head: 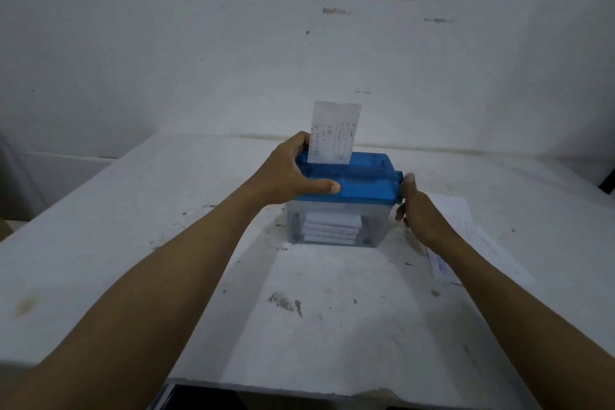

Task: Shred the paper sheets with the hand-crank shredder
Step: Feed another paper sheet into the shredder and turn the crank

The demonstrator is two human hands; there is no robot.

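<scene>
A small shredder with a blue lid [362, 183] and a clear bin [376, 226] stands in the middle of the white table [316, 326]. A printed paper sheet [334, 133] stands upright in the lid's slot. White shredded paper [332, 226] lies inside the bin. My left hand [293, 173] grips the lid's left end, thumb along the front edge. My right hand [417, 213] is curled at the lid's right side, where the crank sits; the crank itself is hidden behind my fingers.
More paper sheets [466, 233] lie flat on the table to the right of the shredder, partly under my right forearm. A white wall [233, 43] rises close behind the table. The tabletop is stained and scuffed near the front.
</scene>
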